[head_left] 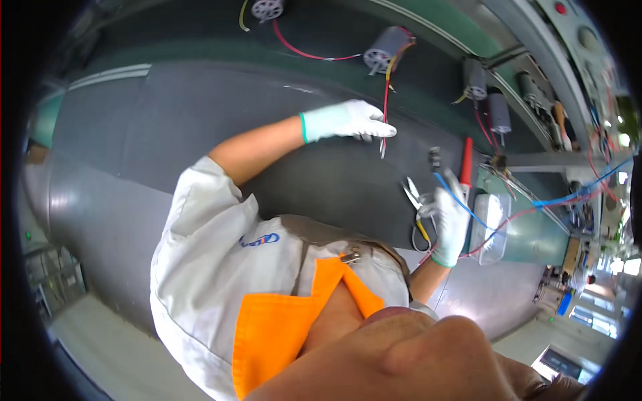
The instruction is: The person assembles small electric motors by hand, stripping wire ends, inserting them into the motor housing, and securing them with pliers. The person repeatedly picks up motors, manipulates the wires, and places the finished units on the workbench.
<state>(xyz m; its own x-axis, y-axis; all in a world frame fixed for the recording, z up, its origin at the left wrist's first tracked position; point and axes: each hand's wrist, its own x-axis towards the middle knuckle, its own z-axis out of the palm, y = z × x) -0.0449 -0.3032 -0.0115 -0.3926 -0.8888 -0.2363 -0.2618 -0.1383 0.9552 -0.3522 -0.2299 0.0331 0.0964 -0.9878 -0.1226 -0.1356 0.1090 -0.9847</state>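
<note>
My left hand (358, 121), in a white glove with a green cuff, pinches the thin red wires (386, 100) that run from a grey cylindrical motor (386, 52). Pale wire ends (382, 148) stick out below the fingertips. On the right, my white-gloved right hand (451, 224) is closed around a blue lead (473, 212) with a blurred dark metal clip (435, 158) at its tip. Part of that grip is hidden. Beside the right thumb lie scissors (416, 200) with a yellow part near their handle loops. A red-handled tool (467, 160) is just beyond the right fingers.
Several more motors (499, 110) with red wires stand along the far side of the dark work mat (200, 100). A clear plastic box (491, 244) sits right of my right hand. Blue and red cables (568, 199) run off to the right near a metal frame (535, 160).
</note>
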